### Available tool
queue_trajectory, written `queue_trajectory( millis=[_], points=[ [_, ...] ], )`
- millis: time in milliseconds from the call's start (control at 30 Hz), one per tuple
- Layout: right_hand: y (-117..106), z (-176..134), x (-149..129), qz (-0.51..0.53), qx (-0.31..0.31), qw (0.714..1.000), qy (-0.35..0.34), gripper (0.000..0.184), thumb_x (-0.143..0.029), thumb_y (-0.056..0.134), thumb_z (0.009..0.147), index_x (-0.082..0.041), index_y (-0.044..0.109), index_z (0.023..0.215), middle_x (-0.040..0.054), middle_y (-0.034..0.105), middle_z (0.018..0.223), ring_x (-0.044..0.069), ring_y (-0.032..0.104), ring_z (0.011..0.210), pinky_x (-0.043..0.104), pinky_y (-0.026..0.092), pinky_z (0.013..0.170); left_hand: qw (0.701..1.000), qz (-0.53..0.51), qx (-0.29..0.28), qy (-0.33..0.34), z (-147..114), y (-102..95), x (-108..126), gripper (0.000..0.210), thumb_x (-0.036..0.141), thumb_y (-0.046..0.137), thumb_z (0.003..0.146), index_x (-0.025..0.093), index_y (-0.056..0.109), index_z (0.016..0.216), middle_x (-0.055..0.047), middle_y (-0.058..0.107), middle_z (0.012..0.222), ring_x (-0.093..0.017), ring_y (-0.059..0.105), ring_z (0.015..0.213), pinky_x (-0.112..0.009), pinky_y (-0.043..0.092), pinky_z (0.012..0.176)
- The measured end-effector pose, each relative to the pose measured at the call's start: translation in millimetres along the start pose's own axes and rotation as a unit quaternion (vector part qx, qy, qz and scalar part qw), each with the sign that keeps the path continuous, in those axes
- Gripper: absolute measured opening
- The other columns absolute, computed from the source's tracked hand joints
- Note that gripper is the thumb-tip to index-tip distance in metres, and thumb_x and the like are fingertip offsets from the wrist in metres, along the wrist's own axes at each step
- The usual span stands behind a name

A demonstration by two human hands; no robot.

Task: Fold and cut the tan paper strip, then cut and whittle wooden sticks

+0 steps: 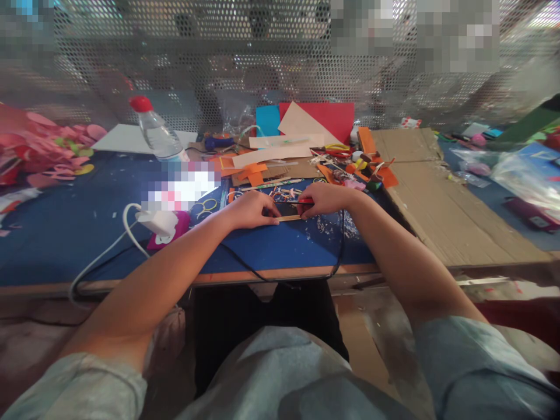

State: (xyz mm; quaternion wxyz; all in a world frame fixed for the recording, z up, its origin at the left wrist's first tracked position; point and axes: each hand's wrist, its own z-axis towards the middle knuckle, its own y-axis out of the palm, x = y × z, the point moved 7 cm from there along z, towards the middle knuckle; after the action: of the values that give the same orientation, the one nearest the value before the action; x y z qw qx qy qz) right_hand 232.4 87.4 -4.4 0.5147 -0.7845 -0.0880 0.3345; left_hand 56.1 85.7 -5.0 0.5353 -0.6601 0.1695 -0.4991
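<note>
A thin pale strip, like a wooden stick (289, 218), lies low over the blue tabletop between my two hands. My left hand (256, 210) is closed, its thumb and fingertips pinching the left end of the stick. My right hand (324, 199) is closed around a red-handled tool (307, 201) whose thin dark shaft points left toward my other hand. The fingertips of that hand also come down at the stick's right end; whether they grip it is hidden. Small scraps and cut bits (286, 194) lie just beyond the hands.
A water bottle (161, 137) with a red cap stands at back left, near a white plug (158, 221) on a purple power block. A black cable (245, 265) loops over the table's front edge. Cardboard (437, 198) covers the right side, and coloured paper (324, 119) stands behind.
</note>
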Motion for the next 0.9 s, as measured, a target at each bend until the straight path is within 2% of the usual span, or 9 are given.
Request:
queue_trajectory(
  millis=[200, 367, 433, 533, 600, 700, 900],
  points=[
    [-2.6, -1.3, 0.0, -0.004, 0.011, 1.0, -0.017, 0.018, -0.038, 0.074, 0.086, -0.021, 0.08, 0.093, 0.0022, 0.078, 0.084, 0.019, 0.067, 0.077, 0.029, 0.043, 0.073, 1.0, -0.009, -0.004, -0.009, -0.3, -0.3, 1.2, 0.023, 0.037, 0.082, 0.091, 0.021, 0.088, 0.106, -0.006, 0.082, 0.094, -0.018, 0.071, 0.079, -0.031, 0.048, 0.076],
    [-6.9, 0.4, 0.7, -0.048, 0.066, 0.996, -0.022, 0.034, -0.05, 0.063, 0.096, -0.02, 0.067, 0.081, 0.0033, 0.07, 0.079, 0.018, 0.055, 0.073, 0.031, 0.035, 0.07, 1.0, -0.01, 0.003, -0.009, -0.6, -1.1, 2.7, 0.022, 0.038, 0.082, 0.09, 0.022, 0.089, 0.103, -0.005, 0.082, 0.092, -0.017, 0.07, 0.077, -0.03, 0.048, 0.075],
    [-8.0, 1.6, 2.9, -0.049, 0.088, 0.995, -0.018, 0.035, -0.052, 0.06, 0.097, -0.02, 0.067, 0.084, 0.0037, 0.069, 0.081, 0.018, 0.053, 0.074, 0.031, 0.034, 0.07, 1.0, -0.007, 0.007, -0.015, -0.8, -1.3, 1.9, 0.022, 0.038, 0.083, 0.089, 0.022, 0.089, 0.103, -0.005, 0.082, 0.093, -0.017, 0.07, 0.077, -0.03, 0.048, 0.075],
    [-6.8, 3.3, 5.8, -0.043, 0.09, 0.995, -0.024, 0.025, -0.044, 0.067, 0.091, -0.02, 0.07, 0.096, 0.0039, 0.07, 0.088, 0.018, 0.055, 0.078, 0.031, 0.036, 0.073, 1.0, -0.005, 0.007, -0.019, -0.7, -1.3, 0.8, 0.021, 0.038, 0.083, 0.089, 0.023, 0.089, 0.103, -0.004, 0.081, 0.092, -0.017, 0.071, 0.078, -0.03, 0.048, 0.075],
    [-4.2, 4.0, 6.9, -0.048, 0.07, 0.996, -0.029, 0.023, -0.038, 0.073, 0.084, -0.02, 0.069, 0.097, 0.0028, 0.069, 0.09, 0.018, 0.055, 0.08, 0.03, 0.036, 0.074, 1.0, -0.007, 0.005, -0.015, -0.5, -1.1, 0.8, 0.02, 0.037, 0.083, 0.089, 0.023, 0.089, 0.103, -0.004, 0.081, 0.092, -0.017, 0.07, 0.077, -0.03, 0.048, 0.075],
    [-3.1, 3.8, 7.8, -0.049, 0.054, 0.997, -0.022, 0.028, -0.037, 0.08, 0.077, -0.021, 0.065, 0.093, 0.0023, 0.067, 0.092, 0.019, 0.055, 0.081, 0.03, 0.035, 0.074, 1.0, -0.005, 0.002, -0.016, -0.3, -0.8, 0.7, 0.02, 0.036, 0.083, 0.09, 0.023, 0.089, 0.104, -0.005, 0.082, 0.094, -0.016, 0.07, 0.077, -0.03, 0.047, 0.076],
    [-4.9, 2.9, 6.1, -0.027, 0.058, 0.998, -0.002, 0.034, -0.04, 0.084, 0.078, -0.023, 0.056, 0.086, 0.0034, 0.067, 0.092, 0.021, 0.057, 0.083, 0.03, 0.037, 0.074, 0.999, -0.001, -0.003, -0.033, -0.5, -0.8, 0.9, 0.022, 0.036, 0.084, 0.09, 0.023, 0.089, 0.106, -0.005, 0.083, 0.096, -0.016, 0.07, 0.076, -0.031, 0.048, 0.077]
  ],
)
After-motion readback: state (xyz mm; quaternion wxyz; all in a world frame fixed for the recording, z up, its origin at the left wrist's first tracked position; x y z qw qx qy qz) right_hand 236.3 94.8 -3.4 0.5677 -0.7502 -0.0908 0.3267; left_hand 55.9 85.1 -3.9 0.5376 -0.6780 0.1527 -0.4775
